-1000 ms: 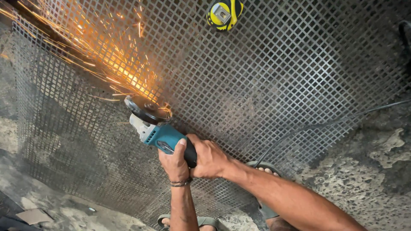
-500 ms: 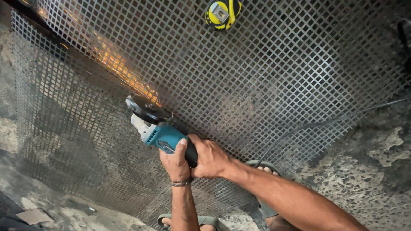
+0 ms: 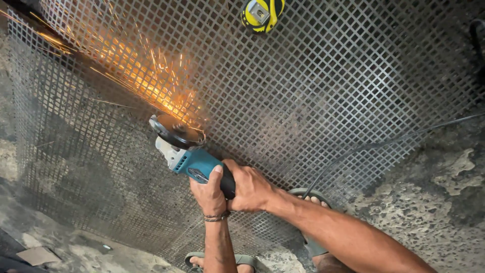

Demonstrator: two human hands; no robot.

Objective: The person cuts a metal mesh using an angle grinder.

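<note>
Above both hands' teal grinder [image 3: 194, 162], a yellow-black tape measure [image 3: 261, 14] lies on mesh [image 3: 328, 91].

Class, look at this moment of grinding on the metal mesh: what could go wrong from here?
Sparks spray across the mesh, and both hands, left and right, on the angle grinder are bare, so burns seem possible. The cord trails over the mesh and could snag. Sandalled feet stand near the cut.
</note>
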